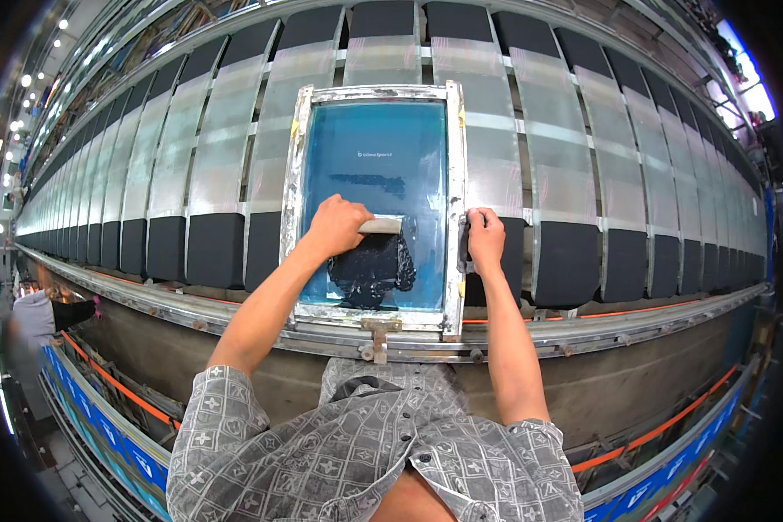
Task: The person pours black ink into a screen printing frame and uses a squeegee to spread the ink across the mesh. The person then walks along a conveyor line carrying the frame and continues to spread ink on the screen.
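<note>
A screen printing frame (457, 157) with a pale, ink-stained rim lies in front of me over the row of boards. Its blue mesh (357, 130) carries a small light print and a faint dark smear. My left hand (337, 226) is closed around one end of a squeegee (383, 225), which rests on the mesh. Just below the squeegee spreads a wet patch of black ink (365, 265). My right hand (485, 237) is closed at the right rail of the frame, its fingers curled against the outer side; part of that grip is hidden.
Long rows of printing boards (565, 157) with dark fabric at both ends run left and right. A metal rail (583, 335) with a clamp (378, 337) passes along the near side. Another person (39, 317) is at the far left. Orange and blue edging (139, 461) lines the lower walkway.
</note>
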`<action>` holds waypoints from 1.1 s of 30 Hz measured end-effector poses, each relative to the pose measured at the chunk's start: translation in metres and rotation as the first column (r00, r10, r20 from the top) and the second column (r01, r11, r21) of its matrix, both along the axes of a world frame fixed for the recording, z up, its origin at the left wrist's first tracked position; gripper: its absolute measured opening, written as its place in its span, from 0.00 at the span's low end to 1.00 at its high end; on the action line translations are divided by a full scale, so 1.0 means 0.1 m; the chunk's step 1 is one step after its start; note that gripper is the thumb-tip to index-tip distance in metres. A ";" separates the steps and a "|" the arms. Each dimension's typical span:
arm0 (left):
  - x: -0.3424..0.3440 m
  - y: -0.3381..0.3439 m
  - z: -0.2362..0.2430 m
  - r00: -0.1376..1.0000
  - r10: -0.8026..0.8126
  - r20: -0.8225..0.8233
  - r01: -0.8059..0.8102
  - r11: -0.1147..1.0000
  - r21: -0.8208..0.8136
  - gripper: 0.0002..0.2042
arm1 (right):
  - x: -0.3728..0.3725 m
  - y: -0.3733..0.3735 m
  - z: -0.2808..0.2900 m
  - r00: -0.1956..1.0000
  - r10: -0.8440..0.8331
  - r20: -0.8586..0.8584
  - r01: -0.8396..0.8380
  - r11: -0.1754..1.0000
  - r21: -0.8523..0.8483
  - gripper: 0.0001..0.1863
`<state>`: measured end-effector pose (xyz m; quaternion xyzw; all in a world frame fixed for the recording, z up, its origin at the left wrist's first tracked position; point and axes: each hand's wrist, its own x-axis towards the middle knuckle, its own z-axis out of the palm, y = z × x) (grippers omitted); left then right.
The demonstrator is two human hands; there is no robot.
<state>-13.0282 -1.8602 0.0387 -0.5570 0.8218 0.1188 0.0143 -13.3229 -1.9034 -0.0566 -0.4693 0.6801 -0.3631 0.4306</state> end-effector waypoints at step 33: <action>0.45 1.65 0.12 0.989 0.090 -0.121 -0.113 0.972 -0.205 0.28 | 0.78 0.15 0.48 0.994 0.001 -0.108 -0.018 0.987 -0.162 0.14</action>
